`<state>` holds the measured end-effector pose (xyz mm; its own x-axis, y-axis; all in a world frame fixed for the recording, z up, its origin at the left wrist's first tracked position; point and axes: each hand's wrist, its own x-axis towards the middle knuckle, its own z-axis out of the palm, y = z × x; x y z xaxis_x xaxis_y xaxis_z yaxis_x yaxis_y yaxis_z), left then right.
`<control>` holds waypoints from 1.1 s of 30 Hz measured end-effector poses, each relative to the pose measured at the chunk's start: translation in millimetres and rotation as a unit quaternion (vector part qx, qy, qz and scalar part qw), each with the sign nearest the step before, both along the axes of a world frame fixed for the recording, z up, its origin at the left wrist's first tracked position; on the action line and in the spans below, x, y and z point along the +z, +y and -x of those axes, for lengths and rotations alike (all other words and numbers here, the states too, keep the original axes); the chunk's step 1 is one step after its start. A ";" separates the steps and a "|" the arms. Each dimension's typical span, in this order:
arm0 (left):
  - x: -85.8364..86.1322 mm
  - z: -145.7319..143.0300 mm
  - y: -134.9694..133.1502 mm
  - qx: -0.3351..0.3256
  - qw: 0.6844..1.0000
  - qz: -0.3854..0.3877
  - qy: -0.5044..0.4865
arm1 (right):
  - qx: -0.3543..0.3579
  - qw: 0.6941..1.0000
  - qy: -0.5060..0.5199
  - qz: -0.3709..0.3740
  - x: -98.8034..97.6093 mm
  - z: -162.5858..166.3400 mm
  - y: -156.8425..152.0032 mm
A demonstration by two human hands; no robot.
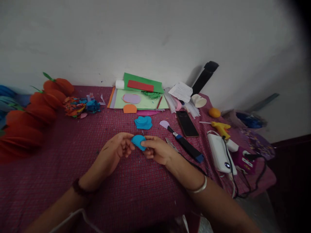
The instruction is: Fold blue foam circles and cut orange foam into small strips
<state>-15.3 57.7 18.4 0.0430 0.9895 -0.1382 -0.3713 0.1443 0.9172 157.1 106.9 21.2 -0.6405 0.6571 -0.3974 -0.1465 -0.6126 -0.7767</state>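
The blue paper piece (pixel 138 141) is held above the tablecloth (pixel 75 145), between the two hands. It looks like a half-round: its straighter edge slopes down from left to right toward the person, its curve faces the wall (pixel 150 38), and its long axis follows that slope. The right hand (pixel 159 149) pinches it, thumb flat on the upper face. The left hand (pixel 119 147) has its fingertips at the left end, loosely curled; whether they grip or merely touch, I cannot tell.

The underside of the piece and the right fingers beneath it are hidden. A metal blade (pixel 171 143) lies beside the right wrist, its rear part hard to make out. The orange paper pumpkins (pixel 19 139) are blurred and cut off at the left border.

More blue pieces (pixel 143 123) lie just beyond the fingers, with the craft knife (pixel 187 145) to their right. Cloth shows between the left forearm and the pumpkins. On the right, the white power bank (pixel 220 153) lies near the table's edge; the wall bounds the far side.
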 end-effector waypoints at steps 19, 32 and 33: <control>4.2 -11.4 -10.4 0.005 0.996 0.093 0.004 | 0.059 0.995 -0.060 -0.056 -3.3 6.4 -10.5; 9.3 -12.2 -12.3 -0.015 0.979 0.142 -0.148 | -0.044 0.822 -0.095 -0.559 5.8 -1.6 -8.7; 8.4 -12.5 -12.3 -0.017 0.978 0.140 -0.152 | -0.034 0.800 -0.094 -0.592 5.9 -1.7 -9.8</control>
<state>-2.8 45.3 26.8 0.1559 0.9121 -0.3790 -0.6115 0.3905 0.6882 158.9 97.0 27.1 -0.5890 0.6754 0.4438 0.0390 0.5722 -0.8192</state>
